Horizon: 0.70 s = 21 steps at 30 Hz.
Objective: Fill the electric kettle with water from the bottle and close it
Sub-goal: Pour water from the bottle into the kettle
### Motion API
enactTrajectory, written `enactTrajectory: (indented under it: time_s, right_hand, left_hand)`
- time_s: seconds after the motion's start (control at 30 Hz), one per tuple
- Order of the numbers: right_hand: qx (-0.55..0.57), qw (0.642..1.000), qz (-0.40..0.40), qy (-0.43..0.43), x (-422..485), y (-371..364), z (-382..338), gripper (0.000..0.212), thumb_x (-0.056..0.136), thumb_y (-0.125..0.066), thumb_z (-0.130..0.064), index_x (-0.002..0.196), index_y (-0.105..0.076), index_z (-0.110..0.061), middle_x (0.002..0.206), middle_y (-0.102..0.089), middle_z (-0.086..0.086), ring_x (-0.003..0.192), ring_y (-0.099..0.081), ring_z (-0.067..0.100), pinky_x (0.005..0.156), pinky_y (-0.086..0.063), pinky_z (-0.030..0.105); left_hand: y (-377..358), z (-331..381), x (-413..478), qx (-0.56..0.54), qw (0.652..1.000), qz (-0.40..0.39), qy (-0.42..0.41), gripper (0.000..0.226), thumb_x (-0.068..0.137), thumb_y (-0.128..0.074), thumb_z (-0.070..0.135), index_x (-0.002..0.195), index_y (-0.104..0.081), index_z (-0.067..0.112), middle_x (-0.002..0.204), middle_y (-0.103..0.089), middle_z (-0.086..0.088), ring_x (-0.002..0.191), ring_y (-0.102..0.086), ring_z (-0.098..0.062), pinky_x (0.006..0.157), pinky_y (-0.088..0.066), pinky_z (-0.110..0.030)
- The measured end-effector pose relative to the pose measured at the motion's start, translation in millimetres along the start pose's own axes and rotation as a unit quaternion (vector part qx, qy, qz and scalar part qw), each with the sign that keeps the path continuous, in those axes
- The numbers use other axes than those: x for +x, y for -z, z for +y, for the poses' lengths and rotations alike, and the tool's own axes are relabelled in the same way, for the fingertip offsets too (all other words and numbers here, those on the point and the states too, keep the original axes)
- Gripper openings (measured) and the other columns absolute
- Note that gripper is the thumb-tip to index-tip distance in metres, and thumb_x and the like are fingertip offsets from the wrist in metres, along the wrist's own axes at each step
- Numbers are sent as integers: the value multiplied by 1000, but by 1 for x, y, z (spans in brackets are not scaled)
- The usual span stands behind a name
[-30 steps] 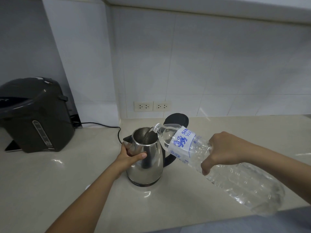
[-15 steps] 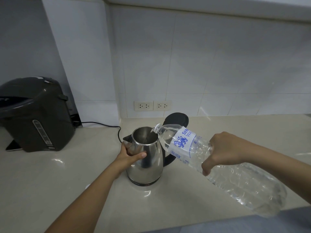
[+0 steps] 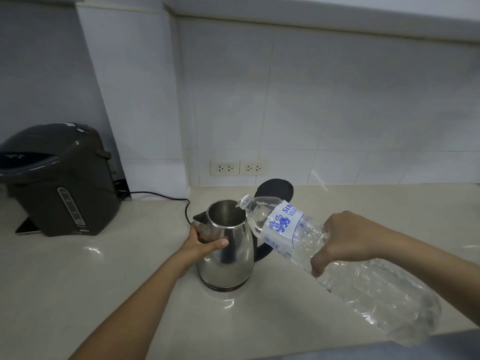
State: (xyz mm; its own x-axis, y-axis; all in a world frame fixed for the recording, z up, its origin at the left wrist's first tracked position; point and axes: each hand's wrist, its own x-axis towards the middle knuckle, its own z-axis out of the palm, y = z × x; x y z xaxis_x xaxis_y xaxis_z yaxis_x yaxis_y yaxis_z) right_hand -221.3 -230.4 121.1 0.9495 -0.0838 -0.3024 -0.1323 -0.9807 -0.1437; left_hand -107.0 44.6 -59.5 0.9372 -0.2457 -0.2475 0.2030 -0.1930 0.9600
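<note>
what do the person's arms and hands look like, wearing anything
Both forearms are bare, with no sleeves in view. The left hand and right hand show no gloves, rings, watch or wristbands, and no markings are visible on either arm.

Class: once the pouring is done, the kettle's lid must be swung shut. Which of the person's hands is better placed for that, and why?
Probably the left hand: it only steadies the kettle, just below the open lid. The right hand is occupied holding the tilted bottle.
</note>
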Motion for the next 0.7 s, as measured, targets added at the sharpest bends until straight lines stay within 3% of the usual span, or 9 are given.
enactTrajectory:
  time_s: [0.27,0.47,0.57,0.63,0.7]
  right_hand:
    - [50,999,8,6,2,-16,5,58,33,-80,-55,58,-45,-15,54,-42,-4,50,-40,18,50,-30,29]
    - [139,990,30,9,6,-34,5,46,40,-83,-48,58,-54,-16,55,-51,-6,49,-47,14,46,-37,24]
    - [197,979,40,18,8,-46,6,35,48,-86,-38,56,-58,-20,56,-57,-8,50,-51,7,44,-37,15]
    - [222,973,55,27,9,-54,5,33,51,-86,-34,54,-56,-22,53,-58,-10,46,-51,1,41,-35,11]
    - [237,969,68,31,12,-62,5,31,54,-85,-34,58,-57,-22,55,-60,-10,49,-52,1,44,-37,11]
  left_hand:
    - [2,1,-2,12,1000,13,12,135,23,-85,68,135,-23,23,132,-50,-6,125,-47,-23,106,-39,-39]
    - [2,1,-4,35,999,22,8,95,38,-82,61,113,-35,27,118,-53,-1,117,-52,-17,92,-43,-27]
    - [3,3,-12,9,999,29,-12,103,35,-77,73,119,-36,30,125,-51,1,120,-50,-16,89,-40,-23]
    - [8,1,-18,-9,998,58,-5,101,61,-64,74,141,-24,27,136,-44,2,126,-43,-17,97,-34,-26]
    - [21,-6,-24,24,993,112,29,77,86,-44,64,147,-20,25,142,-40,2,135,-36,-20,106,-30,-33]
